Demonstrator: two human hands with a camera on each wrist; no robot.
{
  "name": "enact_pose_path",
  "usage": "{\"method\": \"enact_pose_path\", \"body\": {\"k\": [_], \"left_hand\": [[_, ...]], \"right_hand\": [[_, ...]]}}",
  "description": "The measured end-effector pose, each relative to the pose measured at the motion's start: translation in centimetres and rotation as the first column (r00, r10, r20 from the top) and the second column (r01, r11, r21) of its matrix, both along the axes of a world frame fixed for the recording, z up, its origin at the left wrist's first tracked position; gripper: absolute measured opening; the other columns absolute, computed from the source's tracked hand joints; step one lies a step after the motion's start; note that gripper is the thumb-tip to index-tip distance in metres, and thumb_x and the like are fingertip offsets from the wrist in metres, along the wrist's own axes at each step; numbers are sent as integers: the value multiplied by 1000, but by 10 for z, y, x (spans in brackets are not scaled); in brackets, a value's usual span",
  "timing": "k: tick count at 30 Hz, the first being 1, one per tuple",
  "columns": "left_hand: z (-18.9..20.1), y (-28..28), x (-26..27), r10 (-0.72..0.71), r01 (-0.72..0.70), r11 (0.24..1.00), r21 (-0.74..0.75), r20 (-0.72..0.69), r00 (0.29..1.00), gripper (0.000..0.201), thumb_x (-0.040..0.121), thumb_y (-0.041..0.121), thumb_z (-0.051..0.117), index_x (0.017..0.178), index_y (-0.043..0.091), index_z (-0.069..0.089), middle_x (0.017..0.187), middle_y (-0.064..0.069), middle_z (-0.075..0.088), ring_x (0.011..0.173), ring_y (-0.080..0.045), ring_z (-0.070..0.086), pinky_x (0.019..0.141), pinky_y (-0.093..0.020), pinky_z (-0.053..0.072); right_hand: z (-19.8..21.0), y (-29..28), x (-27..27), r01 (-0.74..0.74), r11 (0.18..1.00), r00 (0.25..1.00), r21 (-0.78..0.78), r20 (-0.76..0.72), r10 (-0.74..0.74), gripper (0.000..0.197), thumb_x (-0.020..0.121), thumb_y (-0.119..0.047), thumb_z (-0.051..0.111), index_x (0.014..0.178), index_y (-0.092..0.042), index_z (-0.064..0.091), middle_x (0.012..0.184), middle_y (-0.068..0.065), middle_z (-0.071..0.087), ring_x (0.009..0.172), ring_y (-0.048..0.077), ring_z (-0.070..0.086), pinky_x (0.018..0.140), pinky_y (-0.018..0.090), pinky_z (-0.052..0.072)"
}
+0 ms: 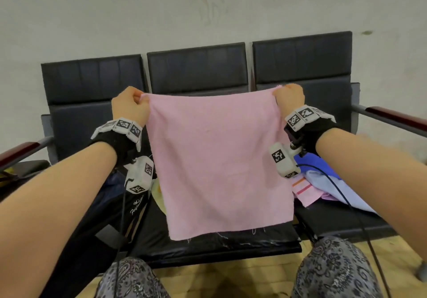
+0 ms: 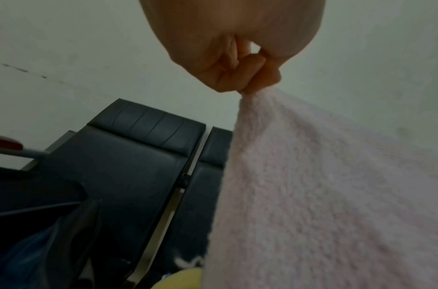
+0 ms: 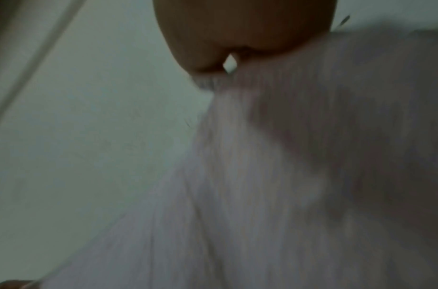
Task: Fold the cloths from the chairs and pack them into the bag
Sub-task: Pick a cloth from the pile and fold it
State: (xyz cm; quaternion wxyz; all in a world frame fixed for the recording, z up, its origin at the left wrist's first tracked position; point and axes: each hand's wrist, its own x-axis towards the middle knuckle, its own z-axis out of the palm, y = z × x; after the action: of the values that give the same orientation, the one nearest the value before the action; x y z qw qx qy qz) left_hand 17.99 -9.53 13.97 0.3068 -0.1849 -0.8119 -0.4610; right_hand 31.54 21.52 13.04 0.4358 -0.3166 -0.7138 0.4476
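Observation:
A pink cloth (image 1: 219, 159) hangs spread flat in the air above the middle seat. My left hand (image 1: 130, 106) pinches its top left corner and my right hand (image 1: 288, 97) pinches its top right corner. The left wrist view shows curled fingers (image 2: 252, 78) nipping the fuzzy pink cloth (image 2: 324, 185). In the blurred right wrist view the right hand (image 3: 227, 48) grips the same cloth (image 3: 299, 166). A dark bag (image 1: 111, 207) with white lettering lies on the left seat. More cloths (image 1: 323, 182), blue, pale blue and pink, are piled on the right seat.
A row of three black chairs (image 1: 196, 66) stands against a pale wall. Armrests with dark red tops (image 1: 392, 115) jut out at both ends. A yellow item (image 1: 159, 193) peeks out behind the pink cloth. My patterned trouser knees (image 1: 335, 270) are below.

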Motion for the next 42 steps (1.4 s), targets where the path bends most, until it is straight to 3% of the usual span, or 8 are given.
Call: {"method": "enact_pose_path", "body": {"k": [6,15,20,25,27,32,36,42], "left_hand": [[-69,15,-57,-23,52,995,-90,297,955,10,91,18,50,94,12,58,66,0,65,73,-23,69,83,-30,53],[-177,21,-101,62,115,942,-315,501,863,11,85,22,61,93,18,66,102,-8,69,99,-28,62,83,-31,48],[-216,14,-87,103,190,872,-450,549,830,17,85,13,62,100,13,71,111,-15,67,107,-34,59,90,-33,46],[-254,11,-65,180,522,578,-627,722,668,22,90,16,56,104,8,70,111,-10,66,111,-29,60,91,-29,46],[-260,20,-52,221,550,448,-705,683,696,28,90,18,54,114,10,66,117,-10,63,112,-28,58,94,-30,46],[-266,74,-4,-134,496,703,-510,590,796,41,81,11,65,121,9,56,122,-15,51,106,-30,56,93,-30,41],[-276,124,50,-383,627,673,-393,539,750,59,71,19,77,124,12,52,124,-11,46,113,-25,47,99,-32,37],[-284,158,89,-411,567,681,-464,399,820,37,77,7,62,114,7,57,114,-11,54,104,-30,53,85,-40,44]], "right_hand": [[-65,20,-53,-106,991,949,-84,289,126,32,92,-20,49,63,-9,45,65,8,46,77,23,47,65,27,33],[-167,24,-84,-221,946,921,-237,270,282,35,94,-19,55,61,-15,48,35,-5,43,32,14,44,35,16,37],[-192,7,-65,-288,830,899,-477,164,406,18,95,-6,51,77,-7,53,75,16,61,56,18,63,57,28,53],[-201,-10,-39,-282,696,868,-660,134,478,24,95,-28,49,95,-5,54,79,13,63,70,27,64,64,30,51],[-208,-14,-31,-282,736,857,-616,183,481,22,93,-28,57,91,-7,59,78,9,59,66,23,63,56,27,52],[-223,-28,-14,-423,763,755,-489,275,595,12,87,0,62,84,-11,59,81,6,60,69,15,61,57,19,54],[-227,-40,0,-418,609,767,-674,98,634,18,84,9,63,77,-1,50,79,18,50,88,31,64,62,31,60],[-235,-39,15,-417,598,756,-685,104,646,23,83,8,64,71,-3,47,86,26,48,78,30,67,65,30,60]]}}
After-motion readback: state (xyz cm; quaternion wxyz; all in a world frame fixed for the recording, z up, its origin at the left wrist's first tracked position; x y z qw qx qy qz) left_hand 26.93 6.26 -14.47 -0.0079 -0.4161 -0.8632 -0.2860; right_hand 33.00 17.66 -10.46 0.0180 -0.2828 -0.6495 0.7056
